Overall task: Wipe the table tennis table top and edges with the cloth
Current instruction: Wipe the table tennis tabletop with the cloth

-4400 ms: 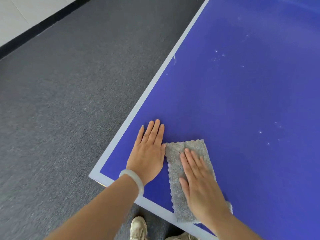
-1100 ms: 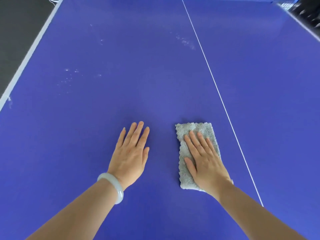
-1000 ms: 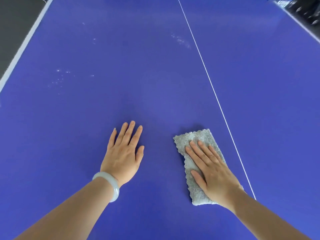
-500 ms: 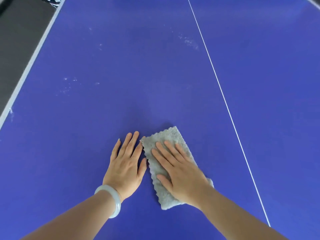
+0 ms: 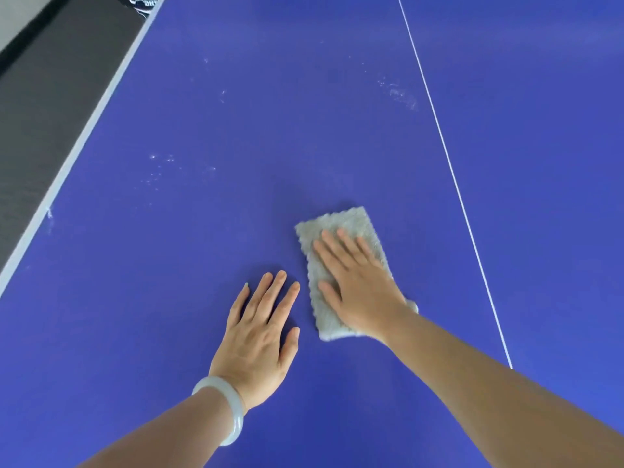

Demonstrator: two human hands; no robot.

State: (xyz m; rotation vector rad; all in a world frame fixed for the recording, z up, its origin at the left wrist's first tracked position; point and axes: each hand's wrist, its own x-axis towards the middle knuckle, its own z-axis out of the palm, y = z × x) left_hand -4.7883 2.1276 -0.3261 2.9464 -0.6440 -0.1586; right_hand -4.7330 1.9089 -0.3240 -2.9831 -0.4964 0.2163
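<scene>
The blue table tennis table top (image 5: 236,123) fills most of the view. A folded grey cloth (image 5: 341,224) lies flat on it, just left of the white centre line (image 5: 449,157). My right hand (image 5: 358,285) presses flat on the cloth with straight fingers. My left hand (image 5: 260,336), with a pale bangle on the wrist, rests flat on the bare table top beside the cloth, a small gap apart from it. White dust specks (image 5: 162,163) lie farther up on the left, and more specks (image 5: 398,92) near the centre line.
The table's pale left edge (image 5: 84,136) runs diagonally up the left side. Beyond it is dark grey carpet floor (image 5: 44,89). A black item with white print (image 5: 141,1) shows at the top left corner of the table.
My right hand has slid the cloth forward and to the right, away from my left hand. My left hand has stayed flat on the table, now nearer to me than the cloth.
</scene>
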